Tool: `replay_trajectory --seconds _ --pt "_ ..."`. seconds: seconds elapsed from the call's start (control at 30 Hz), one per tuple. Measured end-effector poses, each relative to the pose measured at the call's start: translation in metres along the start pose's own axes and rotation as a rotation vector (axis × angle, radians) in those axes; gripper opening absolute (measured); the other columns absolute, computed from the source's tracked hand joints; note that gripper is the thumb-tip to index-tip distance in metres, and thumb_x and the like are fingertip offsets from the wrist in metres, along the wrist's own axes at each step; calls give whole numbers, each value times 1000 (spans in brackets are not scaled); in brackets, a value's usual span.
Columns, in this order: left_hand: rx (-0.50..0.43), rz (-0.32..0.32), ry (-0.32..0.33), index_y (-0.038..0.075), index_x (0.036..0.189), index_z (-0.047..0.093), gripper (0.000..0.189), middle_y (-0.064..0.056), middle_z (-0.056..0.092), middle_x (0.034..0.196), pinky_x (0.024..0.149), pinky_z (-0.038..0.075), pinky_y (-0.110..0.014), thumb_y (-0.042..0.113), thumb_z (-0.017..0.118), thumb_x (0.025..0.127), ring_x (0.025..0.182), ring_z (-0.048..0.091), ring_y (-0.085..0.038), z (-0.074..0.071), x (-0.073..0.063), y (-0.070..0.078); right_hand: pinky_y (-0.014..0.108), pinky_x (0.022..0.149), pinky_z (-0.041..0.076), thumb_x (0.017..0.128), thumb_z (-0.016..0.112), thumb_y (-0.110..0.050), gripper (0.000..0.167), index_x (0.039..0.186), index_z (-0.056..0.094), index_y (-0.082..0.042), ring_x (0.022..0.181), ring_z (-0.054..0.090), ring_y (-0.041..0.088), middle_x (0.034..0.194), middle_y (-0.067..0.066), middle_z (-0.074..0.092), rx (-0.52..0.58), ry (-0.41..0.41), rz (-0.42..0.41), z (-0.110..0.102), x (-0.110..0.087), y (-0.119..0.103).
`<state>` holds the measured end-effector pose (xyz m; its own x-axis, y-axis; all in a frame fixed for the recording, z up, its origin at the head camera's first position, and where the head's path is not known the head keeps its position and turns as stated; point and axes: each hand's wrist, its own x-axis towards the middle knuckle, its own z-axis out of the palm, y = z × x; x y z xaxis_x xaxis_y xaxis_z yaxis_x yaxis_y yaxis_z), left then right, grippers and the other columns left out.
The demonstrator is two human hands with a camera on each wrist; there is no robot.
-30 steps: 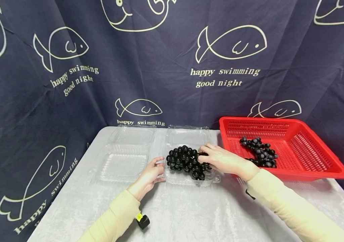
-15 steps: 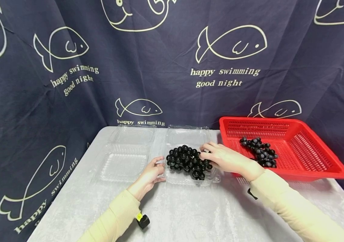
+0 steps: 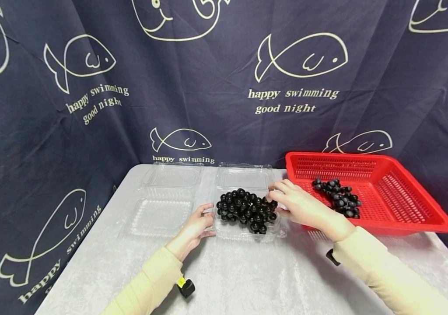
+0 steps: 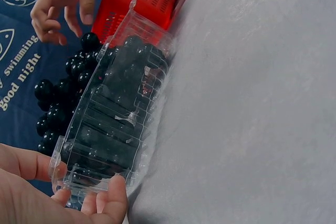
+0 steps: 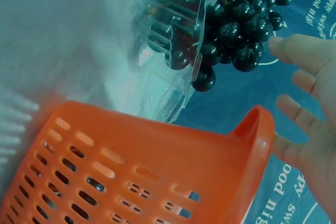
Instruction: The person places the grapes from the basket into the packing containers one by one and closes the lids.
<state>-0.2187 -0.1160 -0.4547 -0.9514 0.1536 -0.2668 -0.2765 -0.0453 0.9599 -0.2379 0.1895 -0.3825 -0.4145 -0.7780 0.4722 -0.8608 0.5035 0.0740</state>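
Note:
A bunch of black grapes point(image 3: 243, 209) lies in the right-hand clear plastic clamshell container point(image 3: 243, 236), heaped above its rim in the left wrist view. My left hand point(image 3: 195, 225) holds the container's left end, fingers and thumb against its wall and rim; the left wrist view shows these fingertips point(image 4: 116, 184) on the plastic. At the grapes' right side is my right hand point(image 3: 299, 205), its fingers spread and slightly bent. The right wrist view shows a gap between its fingers point(image 5: 294, 51) and the grapes point(image 5: 244, 30), with nothing held.
A red plastic basket point(image 3: 405, 225) stands on the right with another bunch of dark grapes point(image 3: 340, 199) inside. A second clear clamshell container point(image 3: 161, 214) sits on the left, lid back. A dark fish-print curtain point(image 3: 224, 87) hangs behind the table point(image 3: 247, 280).
My right hand has let go of the grapes and drawn back a little to the right. The left hand stays at the container's left end.

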Motion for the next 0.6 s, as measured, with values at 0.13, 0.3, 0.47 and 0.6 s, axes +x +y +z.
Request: replay_trajectory --seconds 0.13,0.3,0.47,0.6 --pt "5 -1 -2 2 141 34 67 -26 38 132 76 54 -42 -7 45 75 88 41 -18 0 -1 1 43 85 47 65 82 -8 41 100 60 -12 100 50 26 110 6 56 8 47 82 0 -6 -3" --pt "6 -1 0 2 140 34 67 -25 38 129 76 54 -42 -8 45 75 88 41 -18 0 -1 1 43 83 47 67 79 -8 40 101 59 -11 100 50 26 112 7 56 45 91 195 -1 -12 -9" --pt "8 -1 4 2 140 34 67 -24 39 128 76 54 -42 -7 45 75 87 41 -18 1 -1 1 40 87 44 69 78 -8 43 107 58 -12 104 49 23 113 4 54 136 135 329 -6 -17 -15" --pt "9 -2 5 2 140 34 66 -23 39 127 75 54 -41 -7 45 76 87 41 -18 1 -1 1 32 86 45 71 78 -10 44 110 57 -13 103 50 15 112 0 54 201 177 406 -8 -21 -19"
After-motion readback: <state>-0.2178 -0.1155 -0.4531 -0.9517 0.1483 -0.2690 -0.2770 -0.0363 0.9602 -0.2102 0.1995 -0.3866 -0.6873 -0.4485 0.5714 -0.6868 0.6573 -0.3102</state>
